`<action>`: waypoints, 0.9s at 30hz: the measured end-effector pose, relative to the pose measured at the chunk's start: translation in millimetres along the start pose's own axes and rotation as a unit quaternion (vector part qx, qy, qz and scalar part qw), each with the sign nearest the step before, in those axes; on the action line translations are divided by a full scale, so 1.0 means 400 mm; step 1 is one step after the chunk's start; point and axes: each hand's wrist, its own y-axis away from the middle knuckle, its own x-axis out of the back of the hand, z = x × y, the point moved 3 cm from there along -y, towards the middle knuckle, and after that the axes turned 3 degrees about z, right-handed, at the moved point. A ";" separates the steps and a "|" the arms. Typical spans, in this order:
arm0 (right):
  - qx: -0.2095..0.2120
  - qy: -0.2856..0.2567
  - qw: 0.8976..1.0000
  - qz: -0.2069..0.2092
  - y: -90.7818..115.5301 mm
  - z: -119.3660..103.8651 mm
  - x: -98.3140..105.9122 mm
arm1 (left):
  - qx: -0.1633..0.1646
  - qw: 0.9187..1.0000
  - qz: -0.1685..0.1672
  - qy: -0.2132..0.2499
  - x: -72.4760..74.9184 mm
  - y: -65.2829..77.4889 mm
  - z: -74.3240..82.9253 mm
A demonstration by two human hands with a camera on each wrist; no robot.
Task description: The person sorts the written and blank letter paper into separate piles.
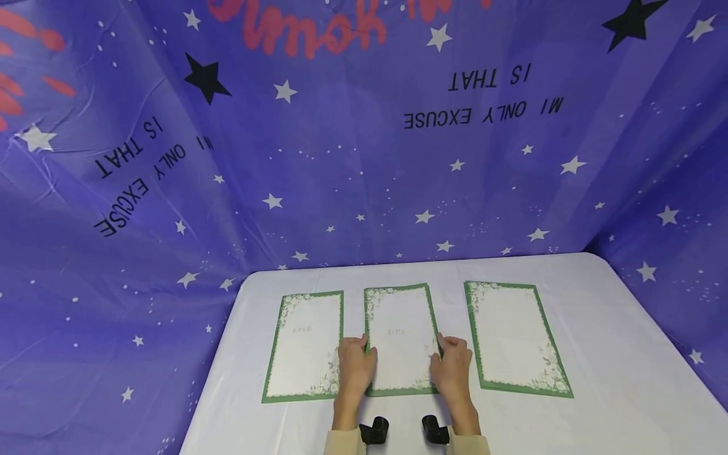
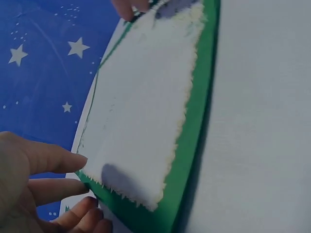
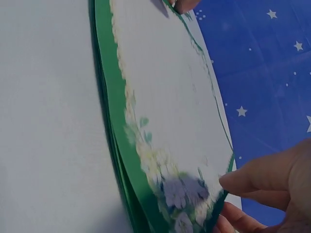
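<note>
Tan sleeves (image 1: 345,442) come in at the bottom of the head view, each with a black mount (image 1: 375,431) by its inner side. Just beyond them, the left hand (image 1: 355,366) pinches the left edge of the middle card (image 1: 400,341), and the right hand (image 1: 453,370) pinches its right edge, so the card sits between the two, nearer its lower half. It is a white, green-bordered card in the middle of the row, with flowers at the far left and near right corners and faint writing across its centre; in the right wrist view more than one green layer shows along its near edge, slightly parted. To its left lies a like card, the left card (image 1: 304,354), also faintly written on; the left hand overlaps its right edge in the head view, and whether they touch cannot be told. Apart on the other side lies the right card (image 1: 514,335), slanted, a second green edge peeping out. All three are on a white table (image 1: 625,379). Behind it hangs a purple-blue backdrop (image 1: 341,177) with stars and lettering.
</note>
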 end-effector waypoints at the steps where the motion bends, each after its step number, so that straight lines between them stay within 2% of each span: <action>1: 0.003 -0.001 1.000 0.001 0.002 -0.002 -0.002 | -0.006 1.000 0.000 -0.009 -0.001 0.002 0.002; 6: -0.003 -0.017 1.000 0.003 0.008 -0.007 -0.005 | -0.040 0.999 0.010 -0.027 -0.006 0.006 0.009; 10: -0.009 -0.054 0.998 0.016 0.011 -0.011 0.002 | -0.060 0.998 0.017 0.008 -0.008 0.003 0.005; 12: -0.004 -0.074 0.997 0.022 0.012 -0.013 0.004 | -0.057 0.998 0.007 0.039 -0.008 0.000 0.001; 15: 0.006 -0.095 0.995 0.028 0.011 -0.018 0.005 | -0.038 0.994 -0.019 0.102 -0.010 -0.004 -0.003; 20: -0.004 -0.141 0.990 0.025 0.008 -0.024 -0.001 | 0.006 0.985 -0.046 0.165 0.004 -0.008 -0.011; 23: -0.014 -0.166 0.986 0.007 0.010 -0.033 -0.008 | 0.027 0.979 -0.050 0.195 0.041 -0.009 -0.027; 27: 0.000 -0.179 0.984 -0.021 0.026 -0.068 -0.031 | 0.061 0.975 -0.043 0.210 0.119 -0.009 -0.063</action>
